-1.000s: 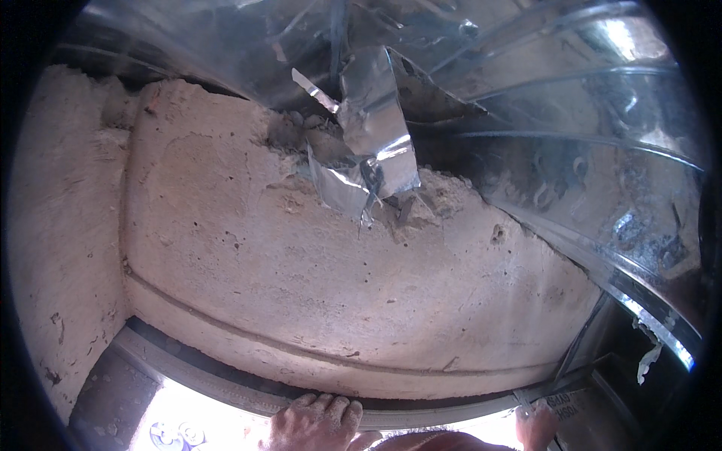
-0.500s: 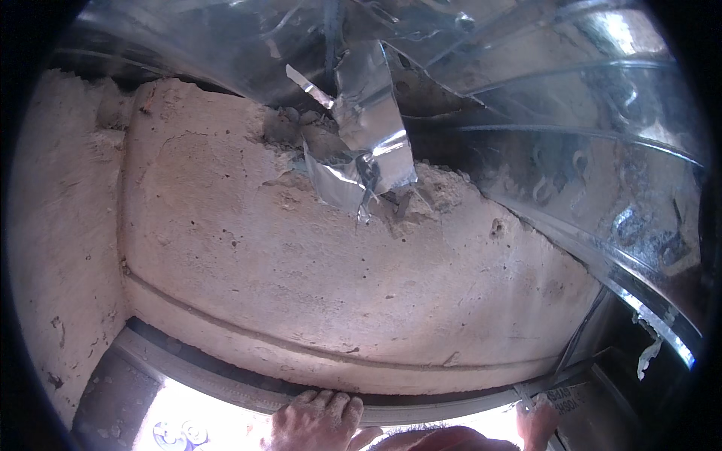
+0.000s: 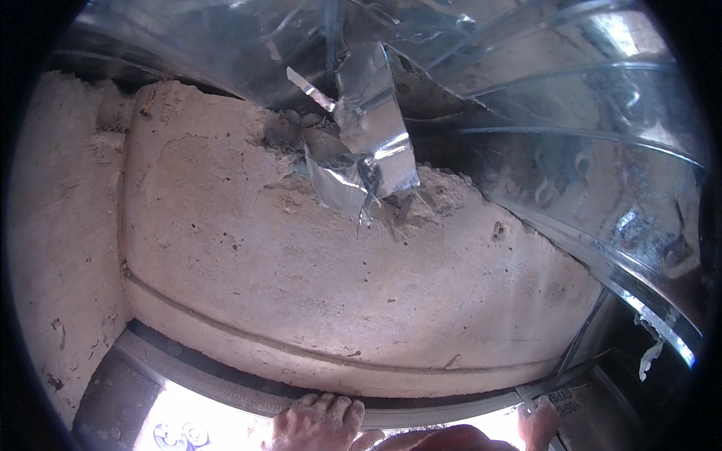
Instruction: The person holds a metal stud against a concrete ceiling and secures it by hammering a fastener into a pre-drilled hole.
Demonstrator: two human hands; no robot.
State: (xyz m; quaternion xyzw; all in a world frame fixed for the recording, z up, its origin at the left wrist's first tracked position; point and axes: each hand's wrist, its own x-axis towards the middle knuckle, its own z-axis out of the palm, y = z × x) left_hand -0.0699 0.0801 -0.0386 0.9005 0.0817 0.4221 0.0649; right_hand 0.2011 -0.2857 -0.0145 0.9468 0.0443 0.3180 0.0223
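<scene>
At the lower edge, my left hand curls its fingers over a pale metal rail that bends along the bottom of the view. The fingers and knuckles look dusty. Farther right, my right hand is closed at the same rail, close to where a short cross piece meets it and beside a dark panel with printing. Its fingertips are partly hidden. Beyond the rail rises a rough, pale plastered wall with a groove near its lower side.
A shiny ribbed metal duct fills the upper right. Torn silver foil tape hangs from it over broken masonry. A second wall face stands at left. Bright light shows through an opening below the rail. Thin dark cable runs at right.
</scene>
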